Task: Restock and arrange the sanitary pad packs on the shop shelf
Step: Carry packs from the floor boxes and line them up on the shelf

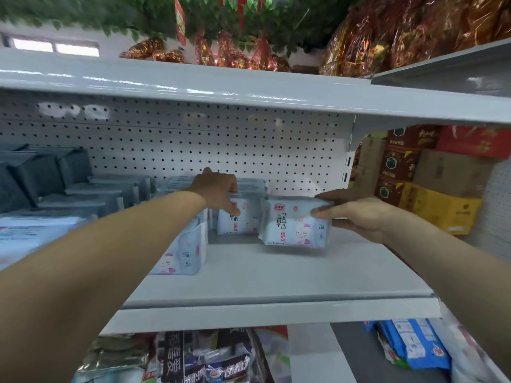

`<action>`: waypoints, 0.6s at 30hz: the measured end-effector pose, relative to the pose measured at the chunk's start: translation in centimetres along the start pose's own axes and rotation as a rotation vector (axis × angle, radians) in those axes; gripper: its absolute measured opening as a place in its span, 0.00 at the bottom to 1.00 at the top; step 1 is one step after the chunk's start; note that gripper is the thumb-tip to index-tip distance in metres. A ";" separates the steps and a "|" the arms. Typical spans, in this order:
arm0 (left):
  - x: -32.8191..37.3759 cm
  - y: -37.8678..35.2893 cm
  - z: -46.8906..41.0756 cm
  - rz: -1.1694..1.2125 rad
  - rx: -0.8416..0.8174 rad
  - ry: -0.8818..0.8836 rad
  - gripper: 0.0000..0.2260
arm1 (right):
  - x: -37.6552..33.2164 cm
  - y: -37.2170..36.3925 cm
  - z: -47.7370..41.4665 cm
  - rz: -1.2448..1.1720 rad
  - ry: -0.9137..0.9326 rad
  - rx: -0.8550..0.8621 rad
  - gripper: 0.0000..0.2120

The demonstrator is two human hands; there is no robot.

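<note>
Left of the left hand [218, 189] lie grey packs [83, 189] and a row of pad packs [182, 252]. That hand grips the top of an upright pad pack [243, 219] on the shelf [276, 275]. Just to its right, the right hand [356, 217] pinches the right end of a second pad pack [293, 225], low at the shelf board; whether they touch is unclear.

One head-worn view, facing the shelf [276, 272] head-on.
I see through a wide-angle lens held close, looking forward and slightly down onto that shelf board, with the pegboard back panel [193, 139] behind it, the upper shelf [193, 87] above and lower stock [207, 357] beneath it.
</note>
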State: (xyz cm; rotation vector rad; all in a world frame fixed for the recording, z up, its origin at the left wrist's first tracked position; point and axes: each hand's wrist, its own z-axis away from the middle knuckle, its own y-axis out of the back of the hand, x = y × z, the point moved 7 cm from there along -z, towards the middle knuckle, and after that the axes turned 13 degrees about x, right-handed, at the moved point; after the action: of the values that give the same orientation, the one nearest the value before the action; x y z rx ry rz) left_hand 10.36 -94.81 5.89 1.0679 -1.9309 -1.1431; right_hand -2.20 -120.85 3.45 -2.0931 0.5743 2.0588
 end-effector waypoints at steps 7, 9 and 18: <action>-0.4 1.3 0.1 -0.030 -0.012 0.007 0.33 | 0.0 -4.6 -0.5 0.121 0.042 -0.093 0.23; -1.6 2.8 0.2 0.040 0.003 0.057 0.33 | 0.0 -5.8 -0.7 0.123 0.049 -0.113 0.23; -5.3 7.7 3.8 0.096 0.013 0.156 0.30 | -0.2 -10.2 -0.8 0.149 0.114 -0.131 0.25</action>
State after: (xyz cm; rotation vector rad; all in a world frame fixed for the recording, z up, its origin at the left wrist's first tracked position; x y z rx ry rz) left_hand 7.24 -86.52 10.66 1.0287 -1.8493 -0.9671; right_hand 2.32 -111.76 2.07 -2.3194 0.6469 2.1187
